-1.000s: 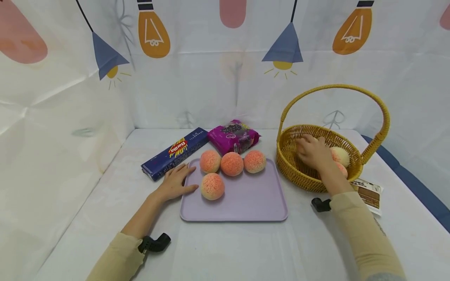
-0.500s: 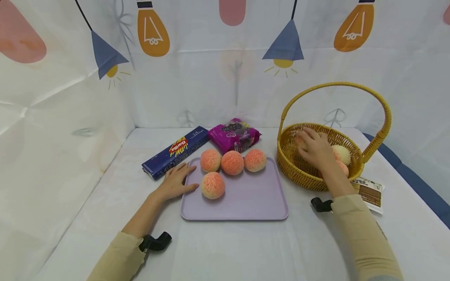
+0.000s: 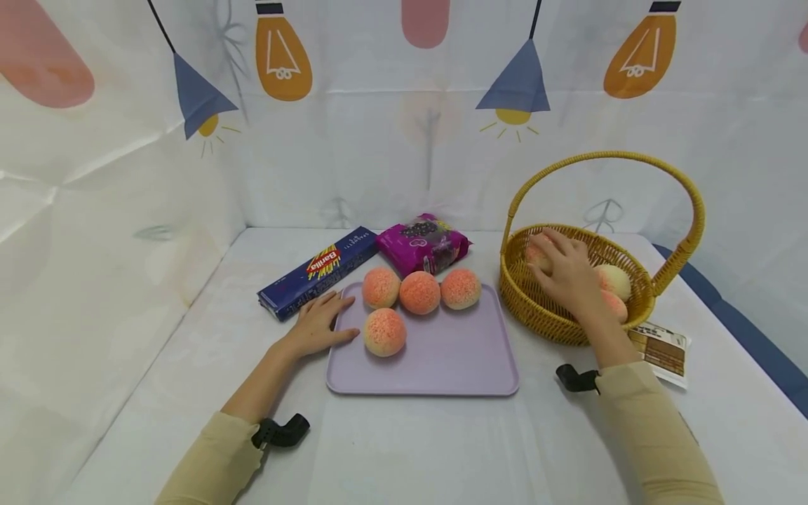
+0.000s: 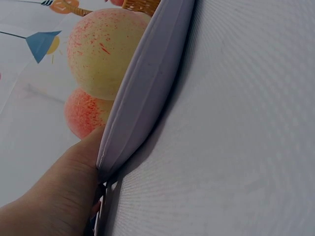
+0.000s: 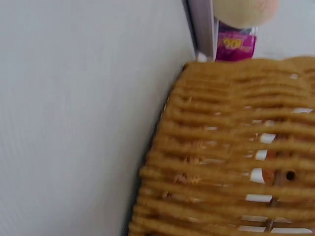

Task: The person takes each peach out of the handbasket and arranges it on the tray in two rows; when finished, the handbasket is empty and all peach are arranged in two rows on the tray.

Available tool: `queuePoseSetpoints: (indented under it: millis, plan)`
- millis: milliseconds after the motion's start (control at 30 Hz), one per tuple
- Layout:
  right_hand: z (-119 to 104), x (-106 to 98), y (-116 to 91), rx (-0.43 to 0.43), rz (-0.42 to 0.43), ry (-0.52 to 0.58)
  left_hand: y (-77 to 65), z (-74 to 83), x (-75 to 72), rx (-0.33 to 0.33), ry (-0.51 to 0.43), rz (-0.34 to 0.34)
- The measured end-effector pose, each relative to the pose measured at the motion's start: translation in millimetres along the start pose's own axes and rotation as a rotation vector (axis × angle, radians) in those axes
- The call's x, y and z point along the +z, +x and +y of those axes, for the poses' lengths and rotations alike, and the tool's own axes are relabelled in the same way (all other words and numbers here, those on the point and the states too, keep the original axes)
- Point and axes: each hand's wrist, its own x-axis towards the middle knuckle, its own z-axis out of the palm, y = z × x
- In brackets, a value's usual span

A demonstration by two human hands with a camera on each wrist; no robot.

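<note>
Left hand [image 3: 313,326] lies over the left rim of the lilac rectangular tray [image 3: 451,361], its fingers spread and nearly straight, holding nothing. Right hand [image 3: 573,279], right of the tray, has fingers and thumb curled round a pink-and-cream round peach [image 3: 539,254] inside the oval golden-brown woven basket [image 3: 543,325].

Slantwise behind the tray's left corner lies a long dark-blue cardboard spaghetti box [image 3: 318,273]. On the tray, three like peaches [image 3: 419,292] line the back edge, and a fourth peach [image 3: 384,332] sits before the row's left end. Behind the tray is a shiny purple plastic bag [image 3: 424,244]. The basket stands just right of the tray; inside it, right of the held peach, are two more peaches [image 3: 614,282]. Farthest right of the tray, partly hidden, is a flat brown-and-white packet [image 3: 661,354].

The peaches on the tray could roll, I judge, if the left hand jolts the rim. The held peach might slip if gripped only near its top, and a forearm pressing on the rim could tip the basket.

Counted: seven peaches visible, one tray, one basket, one box, one bag, one packet, two hands.
</note>
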Motion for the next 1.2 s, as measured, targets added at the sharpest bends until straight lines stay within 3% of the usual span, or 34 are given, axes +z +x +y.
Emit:
queuePoseSetpoints:
  millis: [433,633,1200]
  plan:
    - [-26,3,5,-0.172,0.127,0.129,-0.6,-0.7,2.6,-0.005,0.000,0.000]
    - [-46,2,5,-0.184,0.125,0.152,0.2,-0.9,2.1,-0.011,0.006,-0.004]
    - [-99,17,3,-0.377,0.087,0.302,1.8,-1.9,2.6,-0.020,0.008,-0.018]
